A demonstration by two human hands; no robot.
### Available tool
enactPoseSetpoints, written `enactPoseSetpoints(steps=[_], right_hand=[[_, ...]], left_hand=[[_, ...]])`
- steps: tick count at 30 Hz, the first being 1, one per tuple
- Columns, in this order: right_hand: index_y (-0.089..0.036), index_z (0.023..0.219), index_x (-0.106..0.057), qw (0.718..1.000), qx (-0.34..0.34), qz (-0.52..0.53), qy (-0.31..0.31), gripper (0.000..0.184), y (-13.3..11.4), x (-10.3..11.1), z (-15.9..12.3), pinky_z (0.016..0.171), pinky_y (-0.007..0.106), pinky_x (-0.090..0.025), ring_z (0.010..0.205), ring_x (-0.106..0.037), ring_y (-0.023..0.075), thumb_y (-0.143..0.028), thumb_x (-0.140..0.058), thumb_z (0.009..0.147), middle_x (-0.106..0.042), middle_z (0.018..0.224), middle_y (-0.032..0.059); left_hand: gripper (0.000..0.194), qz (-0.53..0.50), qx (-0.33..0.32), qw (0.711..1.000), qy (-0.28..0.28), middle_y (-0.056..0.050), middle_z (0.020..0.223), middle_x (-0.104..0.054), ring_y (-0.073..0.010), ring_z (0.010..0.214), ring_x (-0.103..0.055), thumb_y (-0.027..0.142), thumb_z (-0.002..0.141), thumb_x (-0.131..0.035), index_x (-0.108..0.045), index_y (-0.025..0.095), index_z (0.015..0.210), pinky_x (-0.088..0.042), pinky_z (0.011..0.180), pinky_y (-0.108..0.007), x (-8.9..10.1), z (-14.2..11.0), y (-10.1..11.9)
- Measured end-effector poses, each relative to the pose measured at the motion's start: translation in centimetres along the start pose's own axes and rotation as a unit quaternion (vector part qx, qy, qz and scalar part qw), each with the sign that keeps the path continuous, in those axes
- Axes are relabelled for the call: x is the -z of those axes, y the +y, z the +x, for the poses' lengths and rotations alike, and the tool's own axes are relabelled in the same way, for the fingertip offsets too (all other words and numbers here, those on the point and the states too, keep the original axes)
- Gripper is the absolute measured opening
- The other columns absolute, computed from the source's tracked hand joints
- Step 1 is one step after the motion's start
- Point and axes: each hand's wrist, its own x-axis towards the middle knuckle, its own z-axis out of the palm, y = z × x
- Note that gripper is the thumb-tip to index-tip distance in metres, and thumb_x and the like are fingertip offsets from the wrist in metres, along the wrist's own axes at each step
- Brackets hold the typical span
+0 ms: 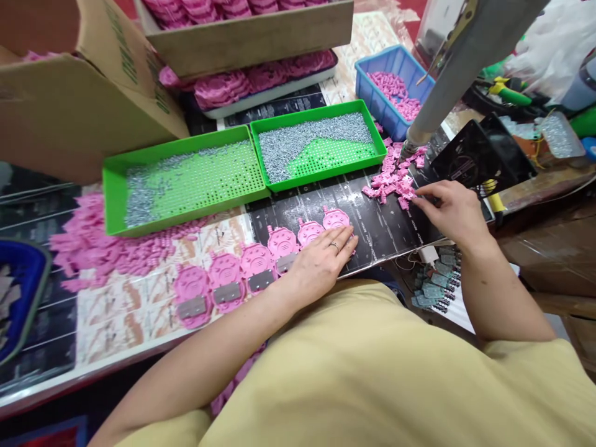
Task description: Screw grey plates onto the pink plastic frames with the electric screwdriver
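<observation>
A row of pink plastic housings lies along the near edge of the table, several with grey metal plates on their lower halves. My left hand rests flat, fingers stretched out, over the right end of this row and partly covers the housings there. My right hand is at the edge of a pile of small pink plastic parts, thumb and fingertips pinched on one of them. How much of that part is inside the fingers is hidden.
Two green trays of small metal screws stand behind the row. A blue bin holds pink parts. A grey metal post slants down beside the pile. Cardboard boxes stand at the back; more pink pieces lie left.
</observation>
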Motion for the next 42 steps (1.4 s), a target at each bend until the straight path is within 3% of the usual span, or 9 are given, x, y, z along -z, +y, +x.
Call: enactPoseSetpoints(steps=[5, 11, 17, 21, 25, 30, 33, 36, 42], right_hand=[[-0.020, 0.097, -0.073, 0.995, -0.017, -0.094, -0.027, 0.028, -2.0, -1.1, -0.5, 0.069, 0.036, -0.045, 0.093, -0.062, 0.0268, -0.044, -0.069, 0.082, -0.072, 0.095, 0.0098], [-0.020, 0.115, -0.067, 0.999, 0.020, -0.009, -0.047, 0.030, -2.5, -2.3, 0.6, 0.074, 0.033, -0.049, 0.087, -0.065, 0.0205, -0.029, -0.059, 0.087, -0.073, 0.096, 0.0066], [-0.021, 0.096, -0.071, 0.994, 0.060, 0.077, -0.051, 0.021, -1.3, -0.7, -0.5, 0.065, 0.030, -0.049, 0.076, -0.066, 0.0176, -0.037, -0.065, 0.084, -0.074, 0.092, 0.0056], [-0.021, 0.092, -0.072, 0.999, 0.031, -0.006, 0.007, 0.022, -1.7, -0.5, -1.0, 0.070, 0.032, -0.048, 0.080, -0.065, 0.0197, -0.038, -0.060, 0.089, -0.074, 0.091, 0.0077], [-0.021, 0.096, -0.073, 0.997, 0.024, -0.076, -0.011, 0.025, -2.3, -1.5, -1.2, 0.073, 0.035, -0.047, 0.092, -0.063, 0.0241, -0.041, -0.059, 0.089, -0.074, 0.097, 0.0088], [-0.020, 0.091, -0.074, 0.999, 0.028, 0.032, 0.023, 0.017, -2.1, -1.3, -1.6, 0.074, 0.035, -0.053, 0.079, -0.068, 0.0200, -0.031, -0.063, 0.086, -0.074, 0.091, 0.0077], [-0.021, 0.091, -0.074, 0.991, 0.066, 0.113, 0.037, 0.017, -3.6, -0.9, -1.5, 0.071, 0.032, -0.056, 0.074, -0.069, 0.0173, -0.034, -0.065, 0.086, -0.074, 0.088, 0.0051], [-0.025, 0.094, -0.074, 0.980, 0.133, 0.146, -0.008, 0.019, -6.4, -1.2, -1.0, 0.080, 0.032, -0.058, 0.085, -0.071, 0.0169, -0.036, -0.060, 0.090, -0.075, 0.096, 0.0041], [-0.024, 0.107, -0.073, 0.953, 0.280, 0.072, -0.092, 0.029, -9.1, -4.1, 1.0, 0.084, 0.031, -0.057, 0.099, -0.069, 0.0173, -0.026, -0.046, 0.095, -0.072, 0.109, 0.0079]], left_hand=[[0.035, 0.008, 0.001, 1.000, -0.002, -0.022, 0.135, -0.061, -0.0289, 0.126, -0.061, 0.008, 0.097, -0.044, -0.062, 0.004, 0.126, -0.054, 0.105, -0.044, 0.2, 0.1, 0.2], [0.033, 0.007, 0.011, 1.000, 0.017, -0.021, 0.138, -0.060, -0.0284, 0.127, -0.061, 0.013, 0.098, -0.050, -0.061, 0.008, 0.128, -0.050, 0.108, -0.047, 0.2, 0.0, 0.6], [0.034, 0.012, 0.058, 0.998, 0.018, -0.018, 0.132, -0.065, -0.0300, 0.123, -0.061, 0.024, 0.094, -0.062, -0.063, 0.010, 0.125, -0.047, 0.109, -0.052, 1.1, 0.0, 1.2], [0.028, 0.041, 0.043, 0.998, 0.027, -0.015, 0.126, -0.069, -0.0271, 0.113, -0.065, 0.019, 0.097, -0.056, -0.065, 0.010, 0.121, -0.049, 0.104, -0.050, 0.8, 0.0, 1.1], [0.027, 0.064, 0.032, 0.996, 0.046, -0.014, 0.125, -0.070, -0.0244, 0.109, -0.067, 0.013, 0.099, -0.047, -0.066, 0.008, 0.119, -0.049, 0.104, -0.050, 0.3, -0.1, 1.0], [0.030, 0.079, 0.027, 0.995, 0.052, -0.012, 0.128, -0.068, -0.0221, 0.115, -0.066, 0.011, 0.101, -0.042, -0.065, 0.009, 0.121, -0.049, 0.106, -0.046, 0.3, -0.3, 1.3], [0.031, 0.091, 0.028, 0.995, 0.043, -0.011, 0.128, -0.069, -0.0210, 0.115, -0.066, 0.010, 0.101, -0.041, -0.066, 0.009, 0.120, -0.050, 0.105, -0.042, 0.4, -0.3, 1.3], [0.032, 0.096, 0.025, 0.994, 0.045, -0.011, 0.128, -0.069, -0.0215, 0.115, -0.067, 0.010, 0.101, -0.041, -0.067, 0.009, 0.120, -0.051, 0.105, -0.042, 0.5, -0.3, 1.4], [0.032, 0.086, 0.027, 0.995, 0.038, -0.012, 0.126, -0.069, -0.0221, 0.115, -0.067, 0.011, 0.102, -0.041, -0.066, 0.009, 0.121, -0.051, 0.104, -0.041, 0.5, -0.3, 1.5]])
